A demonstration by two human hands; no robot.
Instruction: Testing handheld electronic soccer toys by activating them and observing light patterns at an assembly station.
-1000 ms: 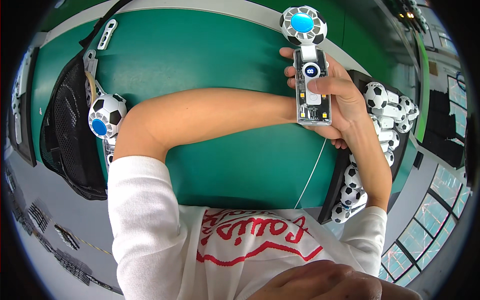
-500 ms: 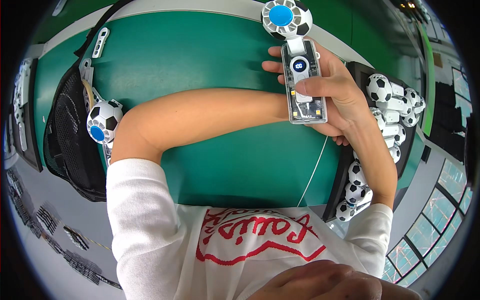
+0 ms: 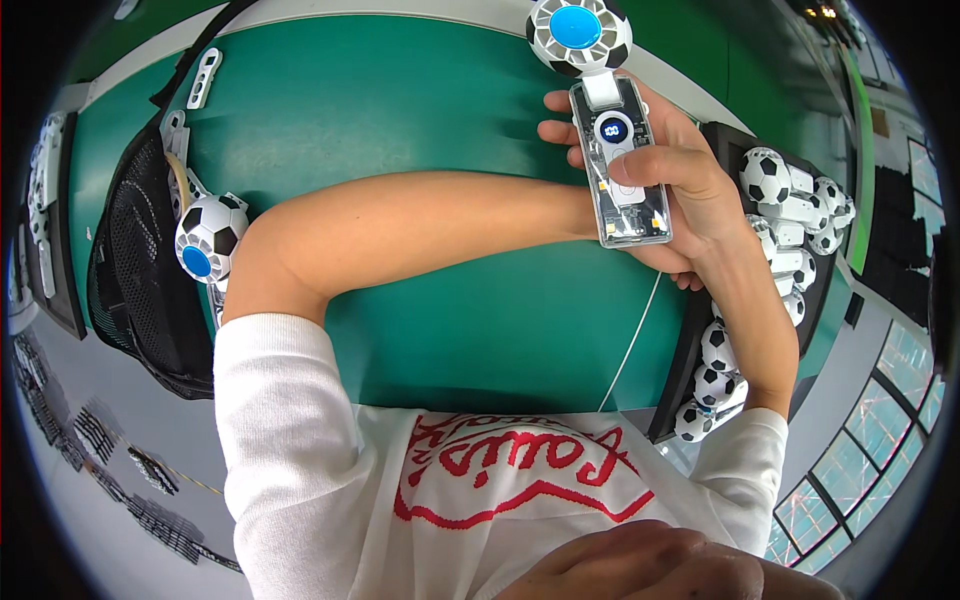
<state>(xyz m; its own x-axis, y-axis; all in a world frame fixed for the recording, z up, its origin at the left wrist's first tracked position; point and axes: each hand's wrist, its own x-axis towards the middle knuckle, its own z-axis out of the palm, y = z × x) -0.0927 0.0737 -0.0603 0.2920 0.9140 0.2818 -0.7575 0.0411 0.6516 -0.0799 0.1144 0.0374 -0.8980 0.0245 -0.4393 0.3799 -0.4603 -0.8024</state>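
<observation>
My right hand is closed around a handheld fan with a clear body. Its thumb presses on the white control strip below a small lit round display, and its fingertips show past the body's left edge. The fan's football-patterned head, blue at the centre, points away from me. My left forearm stretches across to the right and passes behind the fan. Of my left hand, only a few fingertips seem to show below the right wrist; the rest is hidden. A thin white cord hangs below the hands.
At the right, a black tray holds several football-headed fans. Left of my elbow are another football fan and a black mesh bag. A white strip-shaped part lies at the far left of the green table.
The held fan has shifted slightly right, its lower end tilting further right. My right hand moved with it, the thumb staying on the control strip.
</observation>
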